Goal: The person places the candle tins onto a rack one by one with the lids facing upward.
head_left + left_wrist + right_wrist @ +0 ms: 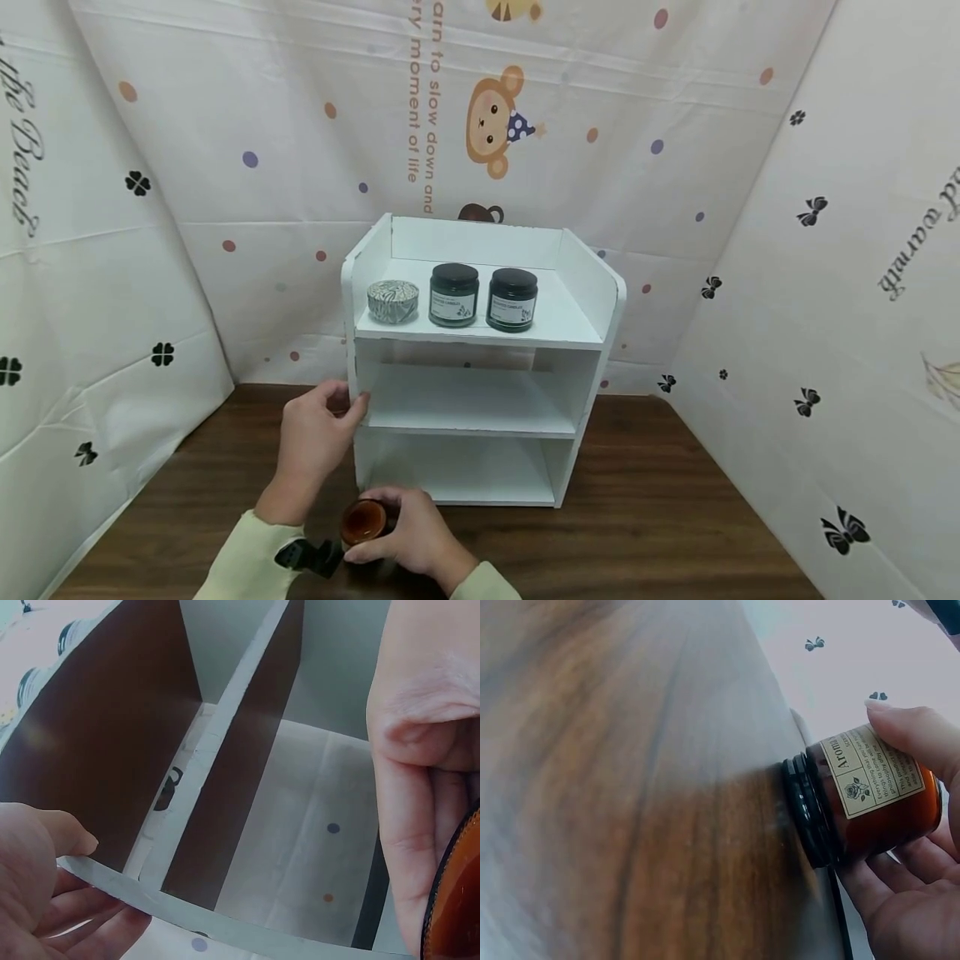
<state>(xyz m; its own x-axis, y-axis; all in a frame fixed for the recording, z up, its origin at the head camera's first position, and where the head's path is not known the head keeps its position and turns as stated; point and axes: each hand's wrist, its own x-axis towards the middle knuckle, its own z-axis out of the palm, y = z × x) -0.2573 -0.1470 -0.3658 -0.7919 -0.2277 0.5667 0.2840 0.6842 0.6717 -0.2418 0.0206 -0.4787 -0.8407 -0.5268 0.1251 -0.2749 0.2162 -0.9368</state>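
Observation:
My right hand (pixel 416 533) grips an amber glass candle jar (pixel 363 522) low in front of the shelf's left end. In the right wrist view, thumb and fingers go round the jar (pixel 877 787), which has a cream label and a black lid (pixel 808 810). The lid faces the tabletop and the glass base faces up; whether they touch I cannot tell. My left hand (pixel 318 429) holds the front edge of the left side panel of a white shelf (pixel 465 433), at middle-board height. In the left wrist view, its thumb lies inside the panel and its fingers outside.
On the shelf's top stand a patterned round tin (pixel 393 302) and two dark candle jars, one in the middle (pixel 453 296) and one on the right (pixel 512 300). The brown wooden table (pixel 637 517) lies underneath. Printed white cloth (pixel 600 192) hangs behind and at both sides.

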